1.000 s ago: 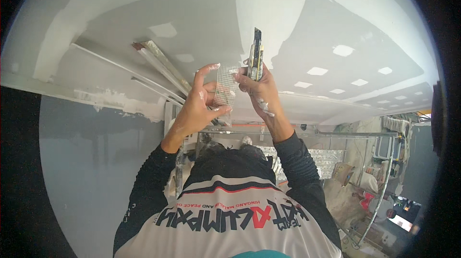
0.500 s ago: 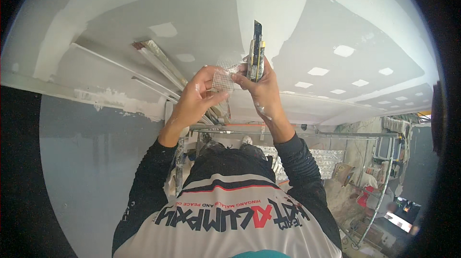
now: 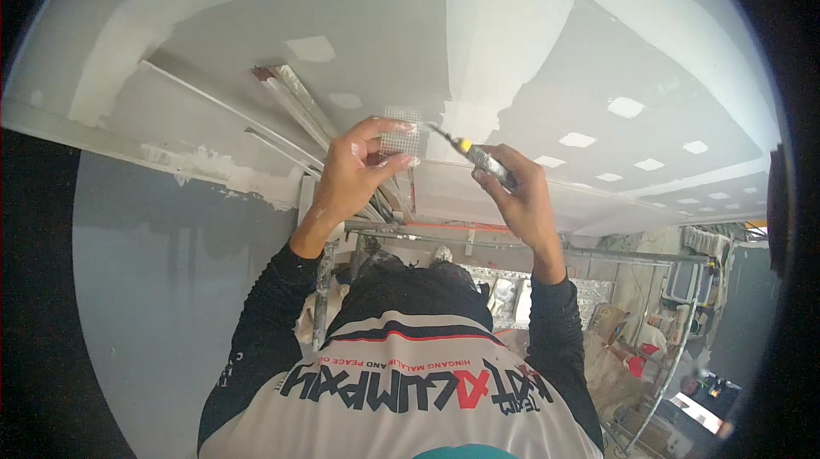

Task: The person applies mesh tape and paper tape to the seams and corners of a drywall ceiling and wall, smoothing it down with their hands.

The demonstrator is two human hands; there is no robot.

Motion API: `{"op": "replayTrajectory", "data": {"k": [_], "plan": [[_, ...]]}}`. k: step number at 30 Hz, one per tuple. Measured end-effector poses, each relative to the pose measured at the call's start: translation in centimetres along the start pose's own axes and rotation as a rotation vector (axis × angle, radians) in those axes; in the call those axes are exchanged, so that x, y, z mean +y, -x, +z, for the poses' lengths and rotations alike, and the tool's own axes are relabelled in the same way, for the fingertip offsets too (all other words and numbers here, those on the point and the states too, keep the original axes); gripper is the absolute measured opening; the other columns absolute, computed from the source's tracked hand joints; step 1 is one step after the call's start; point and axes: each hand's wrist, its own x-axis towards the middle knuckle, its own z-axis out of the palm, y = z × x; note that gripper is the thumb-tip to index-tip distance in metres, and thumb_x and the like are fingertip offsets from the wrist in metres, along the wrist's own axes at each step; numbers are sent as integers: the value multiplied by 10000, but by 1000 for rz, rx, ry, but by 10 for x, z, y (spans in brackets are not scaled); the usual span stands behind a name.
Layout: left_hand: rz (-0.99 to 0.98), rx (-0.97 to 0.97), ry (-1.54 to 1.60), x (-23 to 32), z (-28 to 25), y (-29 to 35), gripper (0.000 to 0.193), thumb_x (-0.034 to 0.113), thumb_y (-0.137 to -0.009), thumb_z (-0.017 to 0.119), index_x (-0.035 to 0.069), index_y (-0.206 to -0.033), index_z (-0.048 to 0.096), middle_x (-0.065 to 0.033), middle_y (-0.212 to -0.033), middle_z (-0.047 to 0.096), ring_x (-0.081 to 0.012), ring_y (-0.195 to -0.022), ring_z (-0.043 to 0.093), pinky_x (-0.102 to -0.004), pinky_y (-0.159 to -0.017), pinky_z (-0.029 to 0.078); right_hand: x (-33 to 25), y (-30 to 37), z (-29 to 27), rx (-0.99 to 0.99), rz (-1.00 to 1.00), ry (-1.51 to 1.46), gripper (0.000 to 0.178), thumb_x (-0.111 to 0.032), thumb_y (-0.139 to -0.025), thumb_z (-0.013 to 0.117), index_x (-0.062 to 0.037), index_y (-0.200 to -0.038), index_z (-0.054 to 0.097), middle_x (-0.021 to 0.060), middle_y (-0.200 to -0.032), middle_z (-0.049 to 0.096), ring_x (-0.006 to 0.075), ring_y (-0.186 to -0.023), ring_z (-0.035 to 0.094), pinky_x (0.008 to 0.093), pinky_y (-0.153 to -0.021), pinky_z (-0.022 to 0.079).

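My left hand (image 3: 354, 160) pinches a small piece of white mesh joint tape (image 3: 398, 136) between thumb and fingers, its grid see-through against the wall. In my right hand (image 3: 523, 190) is a utility knife (image 3: 491, 164) with a dark blade, a yellow part and a plaster-smeared handle. The blade points up and left, its tip close to the right edge of the mesh; whether it touches, I cannot tell. White smears mark the left hand's fingers.
Grey wallboard (image 3: 367, 40) with white filler bands and patches rises ahead. Long thin strips (image 3: 295, 105) lean at the left. Below runs a scaffold rail (image 3: 615, 252), with a metal plank (image 3: 589, 292) beneath. Bags (image 3: 608, 322) and clutter lie lower right.
My right hand has moved right, away from the mesh, and tipped the knife from upright to slanting left toward the tape. My left hand still holds the mesh, slightly farther right.
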Motion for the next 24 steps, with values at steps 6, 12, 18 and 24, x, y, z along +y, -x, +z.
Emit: {"op": "replayTrajectory", "data": {"k": [6,12,18,24], "plan": [[-24,26,63,1,-2,0,404,-54,-894,751,-14,-1277,631,-98,-1279,679,-163,-1051,704,-280,-854,613,-26,2,-8,-71,-43,66,342,-24,-909,734,-72,-1248,731,165,-1063,740,261,-777,699,357,-681,571],[1,34,15,1,-2,2,402,-54,-890,752,-14,-1274,638,-98,-1270,681,-171,-1037,721,-274,-833,614,-28,1,-7,-106,-45,95,341,-43,-898,746,-76,-1238,735,155,-1035,737,281,-755,688,369,-674,567],[-18,41,9,7,-2,4,398,-66,-885,748,-10,-1266,648,-98,-1263,679,-172,-1034,727,-267,-830,613,-34,-1,-6,-133,-58,159,334,-60,-893,752,-76,-1226,731,155,-1012,737,313,-764,698,389,-705,564],[0,24,5,6,-2,6,397,-79,-881,744,-13,-1262,652,-101,-1254,677,-183,-1054,727,-273,-847,616,-35,-1,-6,-138,-110,224,340,-50,-890,746,-69,-1229,722,153,-998,734,328,-778,709,414,-709,560]]}}
